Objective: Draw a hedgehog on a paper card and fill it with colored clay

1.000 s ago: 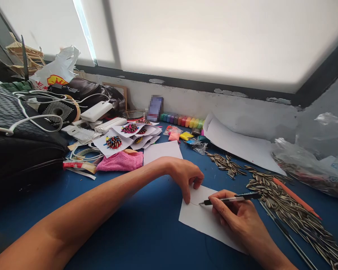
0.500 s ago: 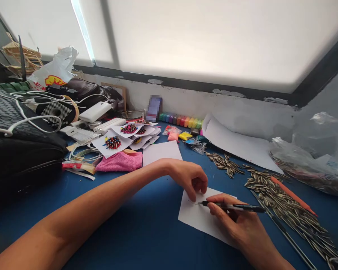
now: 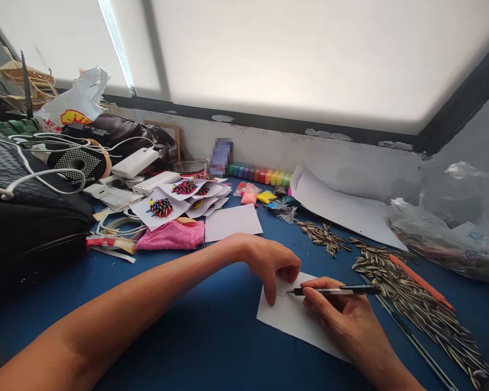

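Note:
A small white sheet of paper point(image 3: 295, 317) lies on the blue table, bearing a short thin drawn line near its upper left. My right hand point(image 3: 350, 317) grips a black pen point(image 3: 330, 291), whose tip touches the sheet by that line. My left hand point(image 3: 275, 266) rests on the sheet's upper left part. Its thumb points down onto the paper, apart from the bent fingers, and nothing shows in its grasp. The right hand and forearm cover the sheet's right side.
Striped sunflower seeds point(image 3: 415, 304) are heaped at the right, with an orange stick point(image 3: 421, 282) on them. Behind stand colourful small pots point(image 3: 264, 176). Left of them are paper cards with seed figures point(image 3: 161, 208), a pink cloth point(image 3: 171, 235) and a black bag point(image 3: 32, 217).
My left thumb has shifted slightly left and down on the paper. The pen has tilted a little flatter, and the drawn line looks slightly longer. The view has shifted slightly.

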`<act>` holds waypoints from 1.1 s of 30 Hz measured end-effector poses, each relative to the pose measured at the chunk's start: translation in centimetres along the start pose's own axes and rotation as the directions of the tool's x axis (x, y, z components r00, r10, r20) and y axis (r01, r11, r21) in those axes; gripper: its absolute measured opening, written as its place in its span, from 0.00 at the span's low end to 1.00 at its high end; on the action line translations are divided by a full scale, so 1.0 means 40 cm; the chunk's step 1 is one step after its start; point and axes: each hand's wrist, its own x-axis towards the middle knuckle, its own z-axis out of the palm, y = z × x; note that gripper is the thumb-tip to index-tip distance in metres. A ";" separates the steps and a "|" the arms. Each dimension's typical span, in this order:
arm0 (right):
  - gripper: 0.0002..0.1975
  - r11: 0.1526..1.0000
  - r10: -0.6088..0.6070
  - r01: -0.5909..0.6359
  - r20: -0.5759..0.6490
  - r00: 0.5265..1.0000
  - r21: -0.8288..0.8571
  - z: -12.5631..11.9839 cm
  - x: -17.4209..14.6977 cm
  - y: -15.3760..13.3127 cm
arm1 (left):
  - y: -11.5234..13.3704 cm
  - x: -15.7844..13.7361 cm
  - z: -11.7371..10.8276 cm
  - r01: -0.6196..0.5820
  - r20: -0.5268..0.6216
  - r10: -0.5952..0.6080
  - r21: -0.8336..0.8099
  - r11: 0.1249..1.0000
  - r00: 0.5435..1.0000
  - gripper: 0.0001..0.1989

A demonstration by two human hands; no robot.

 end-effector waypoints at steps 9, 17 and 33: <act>0.21 1.000 -0.021 0.021 -0.025 0.999 -0.007 -0.002 0.004 0.004 | 0.007 -0.005 -0.002 0.022 0.005 -0.022 0.007 1.000 1.000 0.23; 0.18 1.000 -0.002 0.003 -0.024 1.000 0.025 -0.004 0.002 0.004 | 0.004 -0.005 0.000 0.027 -0.004 -0.027 -0.006 1.000 1.000 0.26; 0.18 0.999 -0.040 0.038 -0.088 0.995 -0.029 -0.003 -0.007 -0.004 | -0.001 -0.004 0.000 0.014 -0.008 -0.014 0.002 1.000 1.000 0.28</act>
